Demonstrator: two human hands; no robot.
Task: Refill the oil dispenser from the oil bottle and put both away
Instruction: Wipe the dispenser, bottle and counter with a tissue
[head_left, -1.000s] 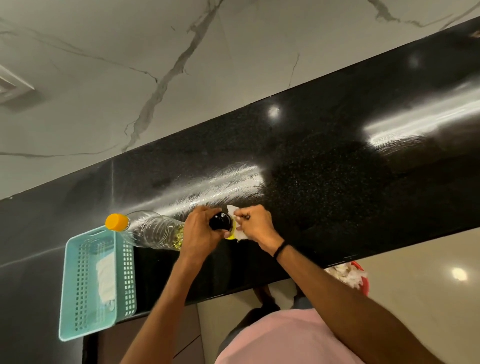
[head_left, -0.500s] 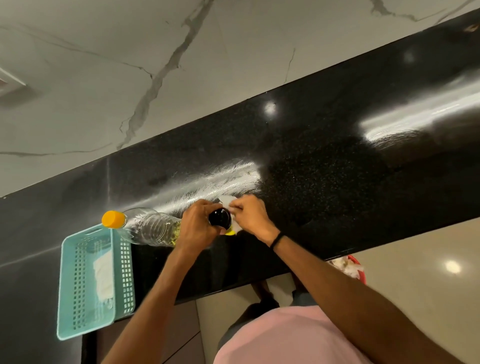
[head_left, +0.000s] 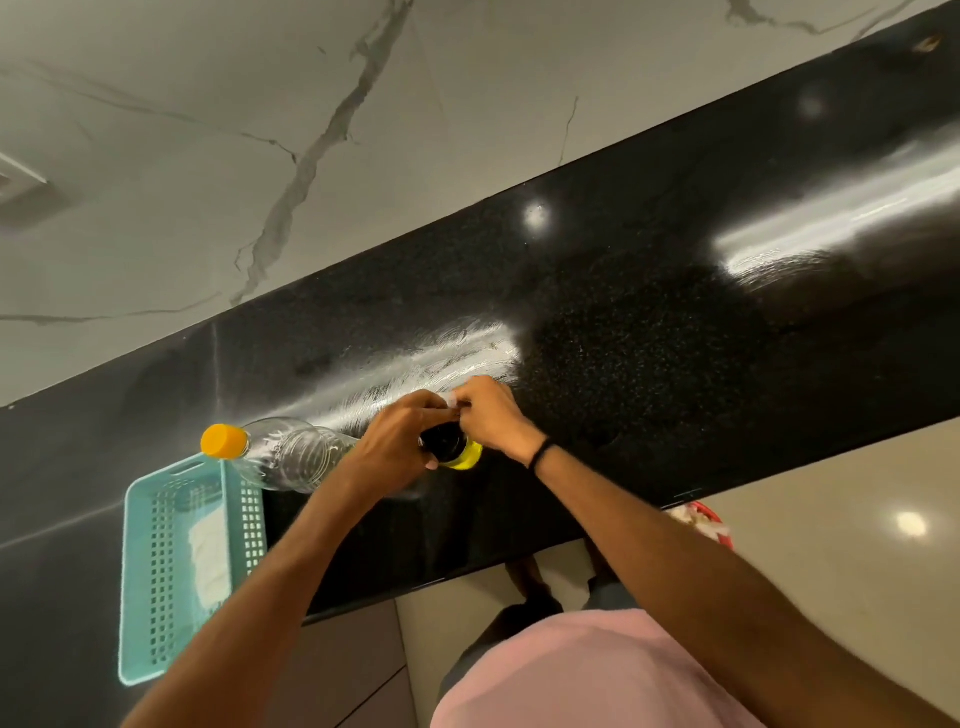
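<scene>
A small oil dispenser (head_left: 451, 450) with a black top and yellow oil inside stands on the black counter (head_left: 649, 364). My left hand (head_left: 395, 441) is wrapped around its left side. My right hand (head_left: 488, 415) pinches a small white piece of tissue (head_left: 450, 400) against the far side of the dispenser's top. The clear plastic oil bottle (head_left: 291, 452) with an orange cap (head_left: 223, 440) stands just left of my left hand, partly hidden by my wrist.
A teal perforated basket (head_left: 156, 571) holding a white cloth (head_left: 210, 561) sits at the counter's front left, next to the bottle. A marble wall (head_left: 260, 156) backs the counter. A red bin (head_left: 701, 519) shows on the floor below the counter edge.
My right hand has shifted with the tissue from the dispenser's right side up over its far rim. My left hand keeps its hold; the bottle and basket have not moved.
</scene>
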